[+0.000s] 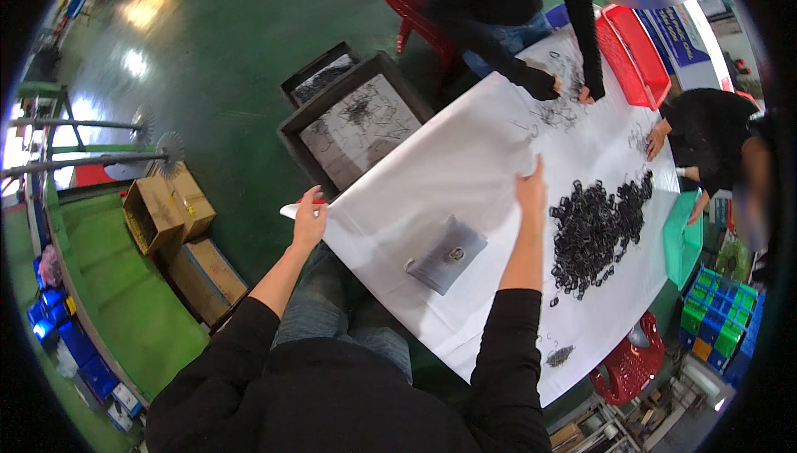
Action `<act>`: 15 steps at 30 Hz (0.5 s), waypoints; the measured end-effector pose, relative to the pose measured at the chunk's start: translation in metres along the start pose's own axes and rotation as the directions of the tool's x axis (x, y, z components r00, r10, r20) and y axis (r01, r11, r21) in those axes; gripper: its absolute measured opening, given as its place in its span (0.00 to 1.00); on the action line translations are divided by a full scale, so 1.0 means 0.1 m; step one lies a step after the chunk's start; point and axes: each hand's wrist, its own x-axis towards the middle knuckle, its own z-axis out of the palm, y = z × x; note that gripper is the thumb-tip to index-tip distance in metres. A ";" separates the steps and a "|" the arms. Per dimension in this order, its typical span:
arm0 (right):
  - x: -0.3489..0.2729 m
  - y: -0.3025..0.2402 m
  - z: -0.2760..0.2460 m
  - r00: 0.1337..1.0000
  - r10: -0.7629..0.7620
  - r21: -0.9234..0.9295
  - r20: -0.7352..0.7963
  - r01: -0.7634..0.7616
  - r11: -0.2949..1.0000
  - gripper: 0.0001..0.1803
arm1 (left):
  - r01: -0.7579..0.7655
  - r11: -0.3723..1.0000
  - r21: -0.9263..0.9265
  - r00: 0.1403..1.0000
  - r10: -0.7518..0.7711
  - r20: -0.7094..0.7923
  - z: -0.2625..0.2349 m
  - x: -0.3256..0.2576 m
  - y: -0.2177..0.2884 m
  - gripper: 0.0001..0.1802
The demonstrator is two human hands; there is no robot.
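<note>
My left hand (310,219) is at the left corner of the white-covered table (390,195), its fingers slightly bent and apart. A small red thing shows beside those fingers; whether they touch it is unclear. Over the table to the right, my right hand (531,187) is open, with thumb and fingers spread and nothing in it. Between my forearms lies a grey flat pouch (447,258) with a small dark coil on top. Right of my right forearm spreads a large heap of small black looped parts (589,237). A smaller dark pile (560,357) lies nearer me.
Beyond the table's left edge stands a dark crate (357,133) with thin black pieces. Two co-workers in black sleeves handle thin pieces (560,108) at the far side. A red basket (635,54) and a green basket (682,237) border the table. Cardboard boxes (170,208) stand left.
</note>
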 end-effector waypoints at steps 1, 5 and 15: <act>0.11 -0.10 -0.12 0.997 -0.056 -0.023 -0.053 0.055 0.998 0.31 | -0.032 0.999 -0.016 0.999 0.032 -0.010 0.00 0.00 0.02 0.28; 0.13 -0.85 0.15 0.838 -0.534 0.038 0.112 0.534 0.845 0.26 | 0.076 0.995 -0.070 0.997 -0.077 0.000 -0.03 0.04 0.09 0.29; -1.10 -1.55 1.54 0.881 -0.380 -0.193 0.283 0.440 0.877 0.38 | 0.114 0.993 -0.030 0.989 -0.116 -0.092 -0.43 0.11 -0.19 0.30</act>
